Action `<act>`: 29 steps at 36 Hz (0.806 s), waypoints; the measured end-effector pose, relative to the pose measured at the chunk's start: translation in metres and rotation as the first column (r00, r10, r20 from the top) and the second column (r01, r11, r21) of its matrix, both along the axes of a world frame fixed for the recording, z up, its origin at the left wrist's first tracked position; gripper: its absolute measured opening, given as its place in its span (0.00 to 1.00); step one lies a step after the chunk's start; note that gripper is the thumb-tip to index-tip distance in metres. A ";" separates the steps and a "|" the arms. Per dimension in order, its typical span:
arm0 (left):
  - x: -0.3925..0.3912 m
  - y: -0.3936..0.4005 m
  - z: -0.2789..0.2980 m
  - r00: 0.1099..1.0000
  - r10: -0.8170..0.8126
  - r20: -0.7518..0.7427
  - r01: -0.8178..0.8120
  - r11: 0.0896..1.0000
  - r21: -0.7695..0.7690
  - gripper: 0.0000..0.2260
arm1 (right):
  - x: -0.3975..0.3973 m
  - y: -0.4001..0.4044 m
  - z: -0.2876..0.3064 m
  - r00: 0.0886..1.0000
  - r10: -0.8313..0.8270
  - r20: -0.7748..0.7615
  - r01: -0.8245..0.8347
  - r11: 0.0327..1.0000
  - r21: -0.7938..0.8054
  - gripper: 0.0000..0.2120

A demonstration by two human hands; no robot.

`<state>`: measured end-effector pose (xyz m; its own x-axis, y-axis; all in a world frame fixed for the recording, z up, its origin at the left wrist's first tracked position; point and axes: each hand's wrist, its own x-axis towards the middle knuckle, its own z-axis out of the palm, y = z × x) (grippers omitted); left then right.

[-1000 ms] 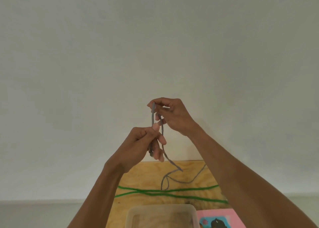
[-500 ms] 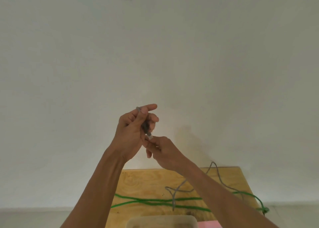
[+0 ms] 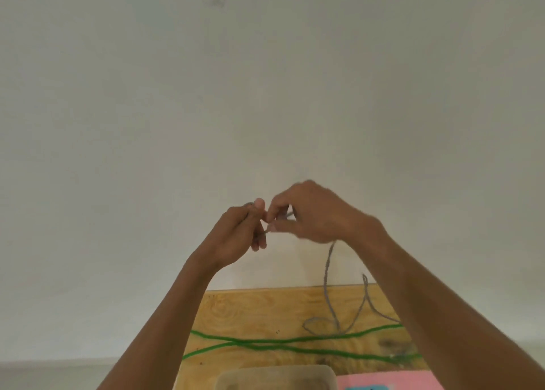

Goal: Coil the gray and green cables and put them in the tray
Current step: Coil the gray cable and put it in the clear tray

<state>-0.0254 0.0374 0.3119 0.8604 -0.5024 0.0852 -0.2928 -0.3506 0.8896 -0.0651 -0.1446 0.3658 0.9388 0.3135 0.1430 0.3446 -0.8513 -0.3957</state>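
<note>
Both hands are raised in front of the white wall, close together. My left hand (image 3: 239,232) grips wound turns of the gray cable (image 3: 326,274) in its curled fingers. My right hand (image 3: 312,212) pinches the same cable just to the right of it. From under the right hand the gray cable hangs down and ends in loose loops on the wooden table (image 3: 259,307). The green cable (image 3: 265,342) lies stretched across the table in two crossing strands. The translucent tray (image 3: 277,375) shows at the bottom edge, near the table's front.
A pink card or book (image 3: 383,382) lies right of the tray at the bottom edge. The table butts against the plain white wall. A gray floor strip shows at the lower left.
My right hand rose from below the left hand to beside it on the right, drawing gray cable up. The left hand dropped slightly. The gray loops on the table shifted right.
</note>
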 end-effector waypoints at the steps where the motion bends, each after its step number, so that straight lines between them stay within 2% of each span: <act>1: -0.005 -0.001 0.001 0.998 -0.037 -0.047 0.038 0.999 0.005 0.28 | 0.004 -0.004 0.007 1.000 0.006 0.028 -0.008 0.998 0.067 0.06; 3: -0.014 -0.004 0.004 0.979 -0.114 -0.172 0.103 0.992 -0.069 0.33 | 0.010 -0.008 0.016 0.998 0.035 0.048 -0.047 0.958 0.282 0.09; 5: -0.022 -0.008 0.007 0.921 -0.216 -0.325 0.119 0.949 -0.293 0.32 | 0.015 -0.011 0.020 0.996 0.070 0.055 -0.088 0.873 0.480 0.10; 7: -0.028 -0.011 0.013 0.851 -0.346 -0.395 0.103 0.848 -0.520 0.28 | 0.020 -0.012 0.017 0.995 0.081 0.053 -0.096 0.757 0.646 0.10; 10: -0.034 -0.016 0.023 0.800 -0.467 -0.376 0.132 0.749 -0.649 0.20 | 0.027 -0.011 -0.003 0.998 0.065 -0.003 -0.035 0.578 0.815 0.07; 13: -0.035 -0.019 0.029 0.811 -0.493 -0.316 0.135 0.682 -0.719 0.13 | 0.022 -0.001 -0.030 0.992 0.100 -0.081 0.027 0.452 0.891 0.02; 15: -0.032 -0.020 0.032 0.854 -0.449 -0.263 0.132 0.675 -0.726 0.12 | 0.009 0.008 -0.046 0.979 0.162 -0.123 0.049 0.398 0.916 0.10; 17: -0.026 -0.020 0.034 0.888 -0.393 -0.238 0.120 0.699 -0.705 0.11 | -0.002 0.018 -0.060 0.977 0.149 -0.152 0.068 0.457 0.887 0.20; 18: -0.022 -0.019 0.036 0.901 -0.364 -0.235 0.107 0.713 -0.693 0.10 | -0.007 0.021 -0.064 0.977 0.124 -0.175 0.090 0.504 0.859 0.22; 25: 0.001 -0.017 0.035 0.970 -0.133 -0.202 -0.039 0.738 -0.673 0.09 | -0.018 0.029 -0.068 0.979 0.025 -0.201 0.122 0.719 0.684 0.10; 27: 0.009 -0.015 0.036 0.992 -0.040 -0.124 -0.044 0.794 -0.606 0.10 | -0.021 0.027 -0.065 0.984 -0.011 -0.180 0.123 0.773 0.622 0.13; 29: 0.015 -0.011 0.037 0.999 0.043 -0.008 -0.042 0.882 -0.470 0.10 | -0.024 0.022 -0.060 0.989 -0.042 -0.139 0.113 0.829 0.548 0.12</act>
